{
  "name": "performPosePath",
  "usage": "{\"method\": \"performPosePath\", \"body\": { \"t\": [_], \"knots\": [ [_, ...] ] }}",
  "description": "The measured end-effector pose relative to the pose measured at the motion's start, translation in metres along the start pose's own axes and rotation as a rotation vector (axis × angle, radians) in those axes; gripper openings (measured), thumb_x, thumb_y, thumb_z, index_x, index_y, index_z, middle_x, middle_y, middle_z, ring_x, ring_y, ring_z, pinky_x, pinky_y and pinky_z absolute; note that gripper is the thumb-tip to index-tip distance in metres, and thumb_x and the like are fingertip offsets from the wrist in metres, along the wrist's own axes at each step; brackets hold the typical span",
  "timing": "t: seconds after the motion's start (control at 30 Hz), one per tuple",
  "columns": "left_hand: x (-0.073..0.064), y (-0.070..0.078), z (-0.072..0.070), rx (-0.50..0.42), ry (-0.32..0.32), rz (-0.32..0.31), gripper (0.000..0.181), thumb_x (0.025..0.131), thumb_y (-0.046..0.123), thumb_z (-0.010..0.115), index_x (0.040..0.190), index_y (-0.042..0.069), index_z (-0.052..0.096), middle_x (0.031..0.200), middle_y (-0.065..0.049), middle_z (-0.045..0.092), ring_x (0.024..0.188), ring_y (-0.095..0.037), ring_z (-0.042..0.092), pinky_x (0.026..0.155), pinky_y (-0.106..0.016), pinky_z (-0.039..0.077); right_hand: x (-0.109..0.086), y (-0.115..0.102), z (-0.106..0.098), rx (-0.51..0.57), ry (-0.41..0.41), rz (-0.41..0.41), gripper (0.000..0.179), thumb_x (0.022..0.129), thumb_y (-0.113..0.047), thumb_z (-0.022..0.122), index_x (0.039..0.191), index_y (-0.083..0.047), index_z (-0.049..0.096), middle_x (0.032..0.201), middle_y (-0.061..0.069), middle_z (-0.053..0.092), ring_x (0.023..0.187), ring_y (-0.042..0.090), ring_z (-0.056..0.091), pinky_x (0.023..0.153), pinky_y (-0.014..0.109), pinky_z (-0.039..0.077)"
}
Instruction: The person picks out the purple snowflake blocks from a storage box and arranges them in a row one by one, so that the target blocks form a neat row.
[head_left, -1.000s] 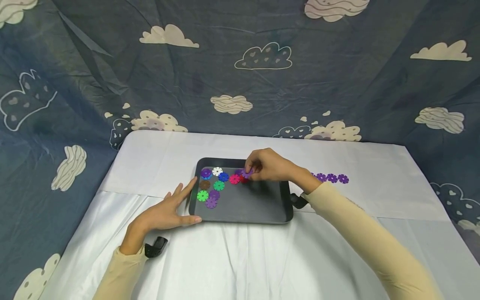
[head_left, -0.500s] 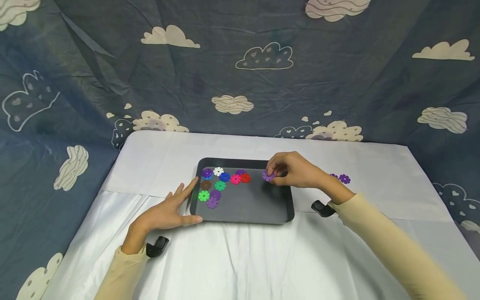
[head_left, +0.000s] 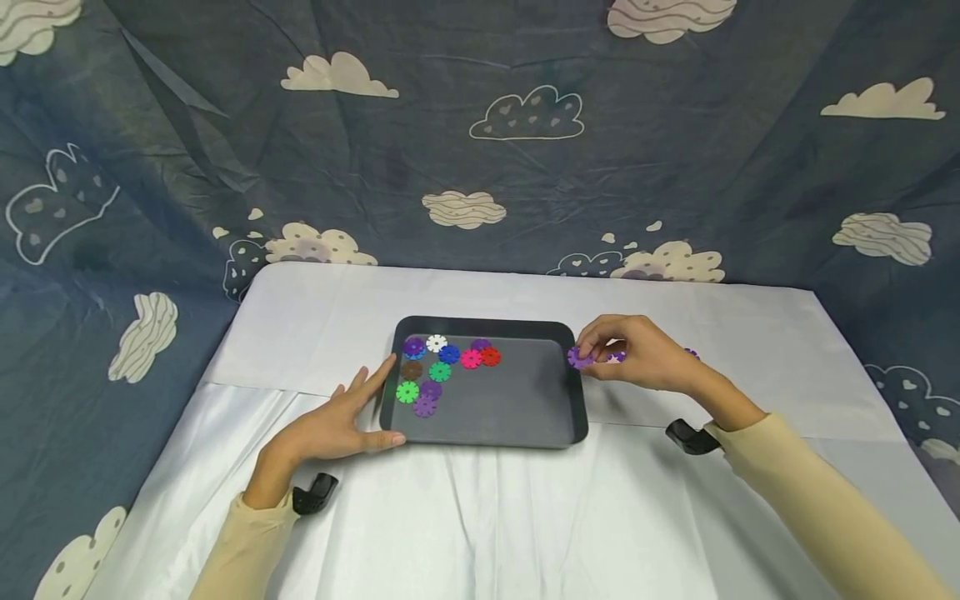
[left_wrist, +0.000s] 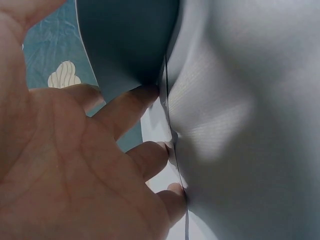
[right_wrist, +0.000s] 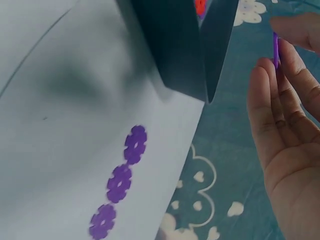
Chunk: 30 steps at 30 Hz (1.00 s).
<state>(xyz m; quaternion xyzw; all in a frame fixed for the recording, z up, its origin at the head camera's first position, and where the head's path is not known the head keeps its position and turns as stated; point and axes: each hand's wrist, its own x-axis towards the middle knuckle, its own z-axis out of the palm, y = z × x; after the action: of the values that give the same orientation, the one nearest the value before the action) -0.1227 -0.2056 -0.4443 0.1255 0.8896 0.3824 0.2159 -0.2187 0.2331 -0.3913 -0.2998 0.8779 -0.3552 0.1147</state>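
Between thumb and fingers, my right hand (head_left: 641, 354) pinches a purple notched building disc (head_left: 577, 358) just past the right rim of the dark grey tray (head_left: 510, 400). The right wrist view shows that held disc (right_wrist: 275, 50) edge-on, raised off the cloth. My left hand (head_left: 330, 427) rests at the tray's left edge, fingers spread and touching the rim, thumb at the front corner. In the tray's left and middle lie several discs, among them a white disc (head_left: 437, 342), a red disc (head_left: 491, 357), a brown disc (head_left: 412, 371) and a light green disc (head_left: 407, 392).
Right of the tray, a row of purple discs (right_wrist: 119, 183) lies on the white cloth (head_left: 517, 508); my right hand hides most of it in the head view. A dark curtain (head_left: 517, 217) with cloud prints hangs behind the table.
My right hand has carried the purple disc rightward, from above the red disc, across the tray to just beyond its right rim. My left hand stays at the tray's edge.
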Motion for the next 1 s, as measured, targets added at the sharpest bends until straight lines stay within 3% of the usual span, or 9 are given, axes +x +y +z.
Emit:
{"method": "performPosePath", "body": {
  "t": [0.23,0.4,0.57,0.77,1.0],
  "knots": [
    [0.001,-0.002,0.001,0.003,-0.006,-0.005,0.112,0.082,0.054,0.078,0.162,0.035,0.002,0.166,-0.024,0.005,0.152,-0.049,-0.004,0.117,-0.071,0.001,-0.015,0.013,-0.003,0.001,0.034,0.016,0.015,0.081,-0.004,0.082,0.092,-0.012,0.075,0.105,0.003,0.071,0.083,0.01,0.066,0.076,0.023,0.058],
    [0.003,-0.002,0.002,-0.005,-0.013,-0.013,0.111,0.082,0.055,0.077,0.162,0.036,0.002,0.167,-0.023,0.005,0.153,-0.047,-0.004,0.119,-0.069,-0.001,-0.024,0.022,-0.004,-0.031,0.078,0.009,0.017,0.08,-0.002,0.082,0.091,-0.011,0.074,0.105,0.005,0.072,0.08,0.007,0.066,0.074,0.025,0.058],
    [0.002,-0.002,0.002,-0.003,-0.011,-0.013,0.112,0.082,0.055,0.077,0.162,0.035,0.002,0.167,-0.025,0.004,0.152,-0.05,-0.004,0.118,-0.07,-0.001,-0.029,0.03,-0.001,-0.01,0.069,0.024,0.017,0.08,-0.001,0.082,0.093,-0.008,0.074,0.107,0.009,0.072,0.081,0.006,0.066,0.077,0.029,0.06],
    [0.002,-0.004,0.003,0.006,-0.001,-0.021,0.111,0.081,0.055,0.077,0.162,0.035,0.004,0.167,-0.024,0.004,0.152,-0.05,-0.003,0.119,-0.069,-0.001,-0.031,0.04,0.001,-0.066,0.08,0.081,0.02,0.078,-0.001,0.082,0.094,-0.006,0.073,0.099,0.006,0.072,0.081,0.011,0.065,0.078,0.033,0.06],
    [0.003,-0.005,0.003,0.009,0.003,-0.011,0.111,0.081,0.055,0.078,0.162,0.036,0.004,0.166,-0.024,0.005,0.152,-0.05,-0.002,0.119,-0.069,-0.001,-0.036,0.052,0.008,-0.127,0.074,0.164,0.021,0.076,-0.001,0.083,0.093,-0.006,0.072,0.087,0.002,0.068,0.079,0.013,0.06,0.074,0.027,0.057]
  ]
}}
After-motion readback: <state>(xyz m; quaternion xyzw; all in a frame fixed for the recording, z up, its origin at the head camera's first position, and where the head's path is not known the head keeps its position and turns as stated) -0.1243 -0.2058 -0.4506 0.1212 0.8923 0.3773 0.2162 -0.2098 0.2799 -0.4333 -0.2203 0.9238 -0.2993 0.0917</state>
